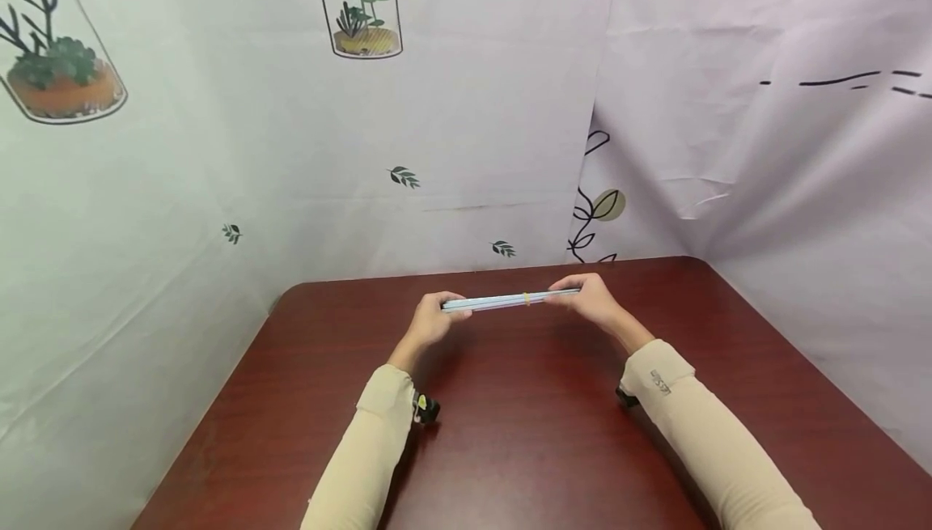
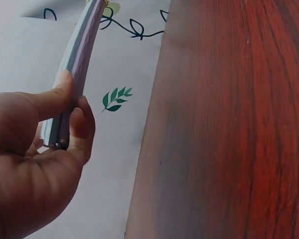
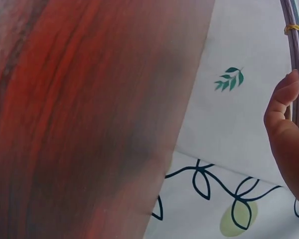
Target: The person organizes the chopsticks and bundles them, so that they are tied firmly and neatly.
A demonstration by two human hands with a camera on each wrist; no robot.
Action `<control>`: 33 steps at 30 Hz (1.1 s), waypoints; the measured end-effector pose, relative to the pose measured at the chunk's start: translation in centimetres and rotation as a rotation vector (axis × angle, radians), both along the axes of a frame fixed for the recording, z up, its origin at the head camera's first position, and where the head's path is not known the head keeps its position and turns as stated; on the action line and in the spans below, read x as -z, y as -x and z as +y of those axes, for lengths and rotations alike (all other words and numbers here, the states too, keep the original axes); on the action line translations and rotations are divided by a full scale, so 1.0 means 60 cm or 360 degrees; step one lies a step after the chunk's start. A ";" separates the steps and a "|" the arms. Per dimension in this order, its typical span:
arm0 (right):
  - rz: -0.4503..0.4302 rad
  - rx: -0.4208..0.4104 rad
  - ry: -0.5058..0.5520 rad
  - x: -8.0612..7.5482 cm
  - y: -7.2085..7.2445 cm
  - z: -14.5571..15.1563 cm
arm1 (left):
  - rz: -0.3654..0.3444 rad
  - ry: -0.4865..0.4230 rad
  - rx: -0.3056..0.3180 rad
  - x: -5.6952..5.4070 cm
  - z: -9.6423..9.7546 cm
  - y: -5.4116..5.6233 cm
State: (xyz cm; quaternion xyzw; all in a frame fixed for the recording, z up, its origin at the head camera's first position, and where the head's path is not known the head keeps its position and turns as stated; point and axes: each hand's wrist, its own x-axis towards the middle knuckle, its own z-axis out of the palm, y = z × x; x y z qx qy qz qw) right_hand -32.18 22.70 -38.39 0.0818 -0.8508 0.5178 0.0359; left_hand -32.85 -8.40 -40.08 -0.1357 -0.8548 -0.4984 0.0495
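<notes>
A slim bundle of pastel blue and purple chopsticks (image 1: 491,302) is held nearly level over the far half of the table, bound by a yellow rubber band (image 1: 527,298). My left hand (image 1: 431,315) pinches the thicker end. In the left wrist view, the thumb of that left hand (image 2: 45,144) lies along the chopsticks (image 2: 82,55), with fingers curled behind. At the other end, my right hand (image 1: 591,299) grips the bundle. The right wrist view has this right hand (image 3: 289,129) at its edge, fingers around the chopsticks (image 3: 295,55) below the band; part of it is cut off.
A dark red wooden table (image 1: 524,409) spreads under both arms. White cloth (image 1: 473,125) printed with plants hangs behind its far edge and along both sides. Small dark wrist devices (image 1: 425,409) sit at the cuffs of the light sleeves.
</notes>
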 end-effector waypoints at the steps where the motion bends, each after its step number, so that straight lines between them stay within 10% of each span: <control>1: -0.0013 -0.0010 -0.0006 0.001 0.000 -0.001 | -0.0020 0.0014 0.0007 0.000 0.000 0.001; 16: -0.0226 -0.0078 -0.0201 0.022 0.050 -0.018 | -0.0068 0.0555 -0.0104 0.013 0.004 0.043; 33: -0.0219 0.0004 -0.0502 0.034 0.052 -0.001 | -0.0026 0.0568 -0.0234 0.022 0.009 0.026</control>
